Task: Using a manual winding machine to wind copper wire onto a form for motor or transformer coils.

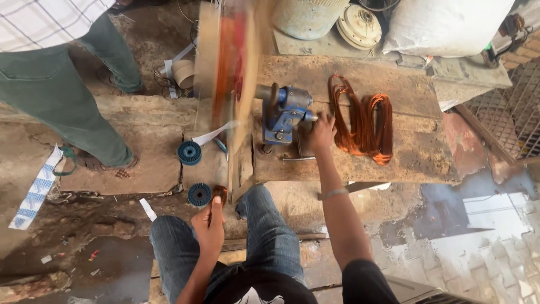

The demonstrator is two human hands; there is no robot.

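Right hand (320, 134) outstretched, clamped on the blue winder (283, 112) crank; left hand (209, 228) pinches copper wire (220, 194).

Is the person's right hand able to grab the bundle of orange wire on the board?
Probably yes. The right hand is at the blue machine, and the orange wire lies just beside it on the same wooden board. Nothing sits between them, so the way looks free.

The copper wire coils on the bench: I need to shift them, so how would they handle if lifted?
The copper wire coils would probably sag and splay, since their loops lie loose and uneven. They are likely heavy for their size, being many metal turns.
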